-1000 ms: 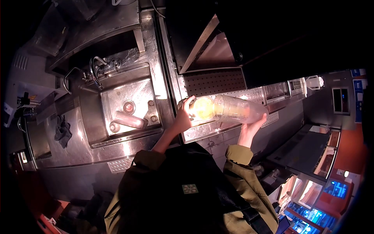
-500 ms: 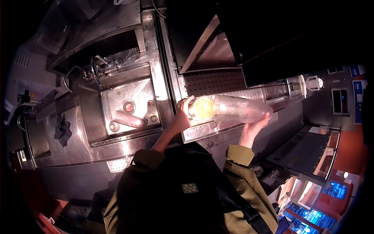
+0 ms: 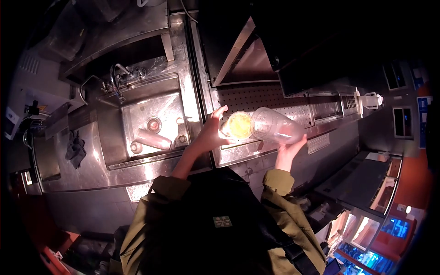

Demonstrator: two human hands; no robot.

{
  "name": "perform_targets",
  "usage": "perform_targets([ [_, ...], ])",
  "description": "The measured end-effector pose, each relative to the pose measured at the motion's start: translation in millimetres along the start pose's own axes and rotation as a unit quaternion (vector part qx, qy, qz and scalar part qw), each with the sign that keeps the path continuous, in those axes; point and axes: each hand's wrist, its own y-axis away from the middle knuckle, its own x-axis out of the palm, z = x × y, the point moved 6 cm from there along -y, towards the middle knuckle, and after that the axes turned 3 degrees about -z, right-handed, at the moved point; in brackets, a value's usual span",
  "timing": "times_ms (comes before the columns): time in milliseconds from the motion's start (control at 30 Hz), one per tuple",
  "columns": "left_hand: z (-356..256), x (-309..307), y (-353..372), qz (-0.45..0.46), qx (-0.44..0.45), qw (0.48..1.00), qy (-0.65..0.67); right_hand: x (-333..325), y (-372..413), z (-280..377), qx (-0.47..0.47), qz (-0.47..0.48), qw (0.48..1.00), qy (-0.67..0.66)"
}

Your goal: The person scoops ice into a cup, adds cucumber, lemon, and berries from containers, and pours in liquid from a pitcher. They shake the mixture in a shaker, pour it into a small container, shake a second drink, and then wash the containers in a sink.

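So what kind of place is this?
Likely a café or drinks-bar kitchen: a steel sink, a perforated drain counter, the left hand holding a cup of yellow drink, the right hand a clear plastic jug.

Quick count: two hands of mine, left hand (image 3: 208, 134) and right hand (image 3: 286, 153). One yellow cup (image 3: 238, 125), one clear jug (image 3: 275, 128). One sink (image 3: 133, 110), one metal cylinder (image 3: 153, 139) in it, one tap (image 3: 117, 80), and one dark cloth (image 3: 75, 150) on the bench (image 3: 91, 176).
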Motion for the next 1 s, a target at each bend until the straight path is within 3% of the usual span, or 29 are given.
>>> perform_targets([
  [33, -6.9, -2.2, -4.3, 0.015, 0.004, 0.999, -0.035, -10.5, -11.2, -14.0, 0.014, 0.021, 1.000, -0.015],
  [133, -33.7, 0.2, -19.0, 0.087, 0.027, 0.980, -0.175, -41.0, -12.3, -48.4, 0.115, -0.086, 0.989, -0.043],
  [233, -48.0, 29.9, -29.4, 0.192, 0.085, 0.919, -0.333, -60.1, -12.6, -72.0, 0.170, -0.087, 0.975, -0.109],
  [333, -40.5, 61.9, -43.4, 0.285, 0.136, 0.812, -0.492, -75.2, -12.2, -76.8, 0.191, -0.041, 0.973, -0.122],
  [400, -44.6, 67.8, -51.5, 0.400, 0.034, 0.795, -0.455, -97.7, -19.1, -83.3, 0.196, -0.046, 0.968, -0.152],
  [500, -43.2, 70.1, -53.7, 0.378, 0.095, 0.813, -0.433, -113.8, -10.7, -80.3, 0.222, -0.064, 0.958, -0.169],
  [533, -36.7, 70.6, -53.7, 0.356, 0.113, 0.827, -0.421, -105.0, -5.1, -74.4, 0.202, -0.018, 0.964, -0.172],
  [600, -22.3, 65.4, -50.0, 0.320, 0.058, 0.858, -0.398, -99.0, 3.4, -69.0, 0.201, 0.010, 0.969, -0.144],
  [633, -35.8, 56.3, -39.4, 0.289, 0.126, 0.828, -0.463, -97.7, 4.9, -69.4, 0.204, 0.032, 0.969, -0.138],
  [667, -36.6, 48.7, -28.6, 0.233, 0.163, 0.846, -0.452, -101.3, 0.6, -75.4, 0.233, 0.056, 0.959, -0.150],
  [700, -57.4, 32.6, -18.0, 0.228, 0.126, 0.854, -0.450, -107.3, -4.1, -81.0, 0.262, 0.080, 0.948, -0.160],
  [767, -68.5, 4.2, 9.6, 0.120, 0.094, 0.912, -0.380, -92.9, 16.3, -95.5, 0.360, 0.082, 0.916, -0.155],
  [800, -89.8, -19.6, 34.1, 0.060, 0.156, 0.921, -0.352, -77.3, 36.2, -99.9, 0.409, 0.070, 0.899, -0.139],
  [833, -75.0, -28.9, 52.0, 0.026, 0.129, 0.939, -0.317, -68.1, 45.0, -104.2, 0.382, 0.046, 0.913, -0.133],
  [900, -81.4, -60.0, 90.3, -0.027, 0.017, 0.958, -0.285, -40.0, 62.6, -139.4, 0.421, 0.108, 0.900, -0.025],
  [1000, -131.7, -105.4, 181.8, 0.014, -0.034, 0.856, -0.516, -4.5, 111.7, -210.8, 0.484, 0.207, 0.841, 0.127],
])
